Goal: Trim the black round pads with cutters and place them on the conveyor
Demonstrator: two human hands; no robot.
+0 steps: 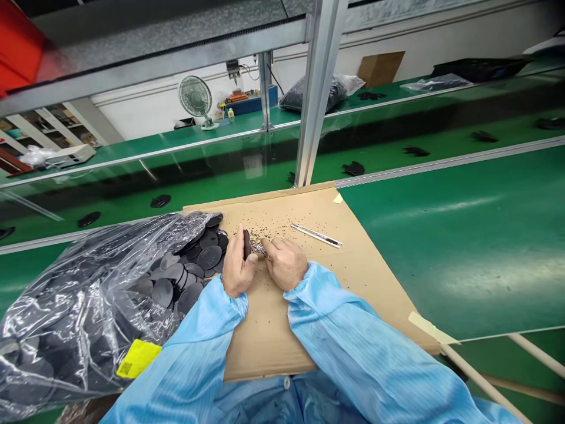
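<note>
My left hand [238,266] is closed on a round black plastic disc [246,244], held on edge with its rim towards the right. In the fist of my right hand [286,262] are small metal nippers [259,250], mostly hidden by the fingers, their metal end against or very near the disc. Tiny black trimmings [260,234] are scattered over the cardboard sheet [265,335] around both hands. To the right of them lies a slim utility knife [316,235]. Many similar black discs [209,257] spill from a clear plastic bag [79,294] at my left.
Behind the cardboard runs a green conveyor belt [229,171] carrying several black parts [160,201]. A metal post [320,88] rises at the cardboard's far edge. Beyond the belt stand a fan [195,97] and a filled plastic bag [315,93]. A green tabletop [463,235] extends to the right.
</note>
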